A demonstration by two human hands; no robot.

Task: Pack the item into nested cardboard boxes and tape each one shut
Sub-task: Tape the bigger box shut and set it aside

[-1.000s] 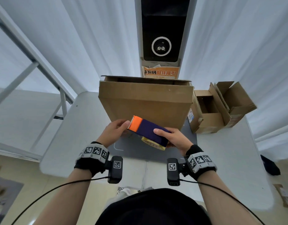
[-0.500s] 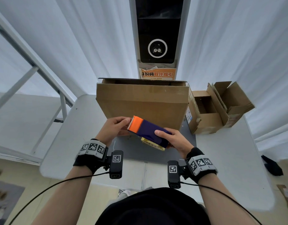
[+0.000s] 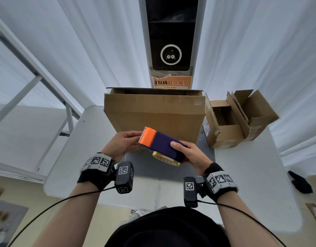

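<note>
White table [image 3: 79, 139] — white curtains [image 3: 82, 41] behind, beige floor [image 3: 20, 189].

A purple-and-orange tape dispenser [image 3: 160, 144] with a yellowish roll is held tilted at centre; behind it at 12 o'clock stands the large brown box [image 3: 153, 114]; two smaller open boxes [image 3: 241, 118] at 2 o'clock.

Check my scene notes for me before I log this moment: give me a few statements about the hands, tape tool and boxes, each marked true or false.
1. Both hands hold the tape dispenser. True: the right hand grips its purple body and the left hand is at its orange end.
2. The dispenser rests on the table. False: it is held above the table.
3. The large box stands behind the dispenser. True.
4. The smaller open boxes sit left of the large box. False: they sit to its right.
</note>
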